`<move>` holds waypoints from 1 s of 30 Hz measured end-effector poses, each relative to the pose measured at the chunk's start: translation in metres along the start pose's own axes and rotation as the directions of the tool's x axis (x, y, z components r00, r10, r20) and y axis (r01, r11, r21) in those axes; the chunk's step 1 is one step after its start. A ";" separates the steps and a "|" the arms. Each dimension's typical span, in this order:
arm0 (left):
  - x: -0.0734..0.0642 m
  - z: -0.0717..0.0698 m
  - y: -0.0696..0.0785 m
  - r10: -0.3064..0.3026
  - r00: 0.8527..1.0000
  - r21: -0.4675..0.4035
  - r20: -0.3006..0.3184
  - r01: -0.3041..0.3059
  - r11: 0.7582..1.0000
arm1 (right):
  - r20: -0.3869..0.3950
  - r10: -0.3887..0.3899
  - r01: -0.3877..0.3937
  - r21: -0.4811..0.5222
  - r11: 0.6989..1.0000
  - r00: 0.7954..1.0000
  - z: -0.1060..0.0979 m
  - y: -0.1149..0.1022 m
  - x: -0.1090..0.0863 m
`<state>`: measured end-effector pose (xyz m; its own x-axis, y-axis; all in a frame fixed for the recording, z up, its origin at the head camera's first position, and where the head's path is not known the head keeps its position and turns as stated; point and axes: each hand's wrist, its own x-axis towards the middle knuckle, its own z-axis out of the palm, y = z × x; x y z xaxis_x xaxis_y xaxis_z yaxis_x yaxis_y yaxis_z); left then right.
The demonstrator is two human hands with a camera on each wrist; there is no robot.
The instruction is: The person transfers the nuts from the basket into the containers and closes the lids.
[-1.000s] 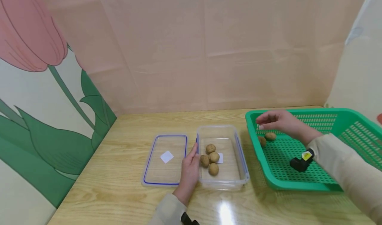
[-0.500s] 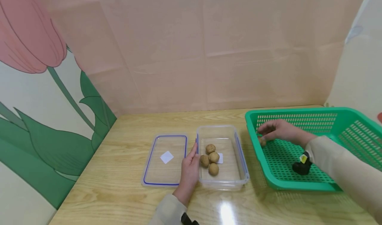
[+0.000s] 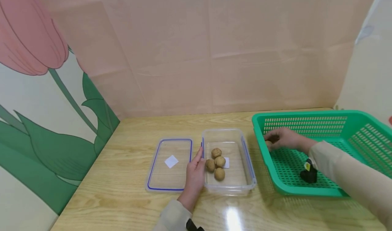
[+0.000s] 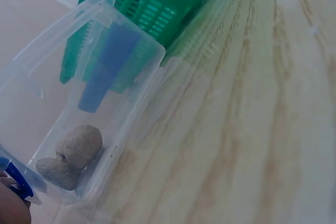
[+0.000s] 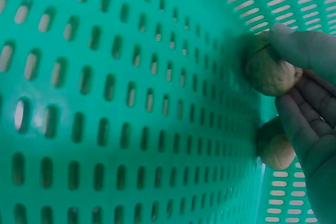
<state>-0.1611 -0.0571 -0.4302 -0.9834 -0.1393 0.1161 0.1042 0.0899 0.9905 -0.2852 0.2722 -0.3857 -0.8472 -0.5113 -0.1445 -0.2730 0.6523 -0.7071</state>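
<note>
My right hand (image 3: 283,138) is inside the green basket (image 3: 309,191) by its left wall. In the right wrist view its thumb and fingers pinch a walnut (image 5: 268,69), while a second walnut (image 5: 276,146) lies right beside the fingers. Most of both is covered by the hand in the head view. My left hand (image 3: 195,173) rests with straight fingers along the left side of a clear plastic box (image 3: 240,178). Several walnuts (image 3: 219,174) sit in that box, toward its left side, partly over a white label (image 3: 226,162).
Left of the box lies its clear lid (image 3: 170,183) with a blue seal, flat on the wooden table (image 3: 119,176). A white square marks the lid's middle. Behind the table hangs a pinkish sheet (image 3: 211,54); a painted tulip wall (image 3: 46,139) stands at left.
My right hand has lowered into the basket, and its fingers have closed on a walnut by the left wall. The left hand, the box and the walnuts in it have stayed put.
</note>
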 end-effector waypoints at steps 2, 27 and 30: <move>0.000 0.000 0.000 -0.003 1.000 -0.003 0.004 0.003 1.000 | 0.010 -0.001 0.001 -0.026 1.000 1.000 0.001 0.002 0.001; 0.000 0.000 -0.002 0.003 1.000 0.000 -0.001 -0.003 1.000 | -0.033 0.010 -0.013 -0.074 0.997 0.999 -0.008 -0.004 -0.002; 0.000 0.000 -0.002 0.009 1.000 0.000 0.000 -0.009 1.000 | -0.057 0.012 -0.014 -0.033 0.999 0.998 -0.014 -0.007 -0.004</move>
<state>-0.1612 -0.0570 -0.4318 -0.9824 -0.1388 0.1247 0.1127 0.0910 0.9894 -0.2861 0.2771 -0.3703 -0.8751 -0.4706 -0.1133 -0.2763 0.6777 -0.6814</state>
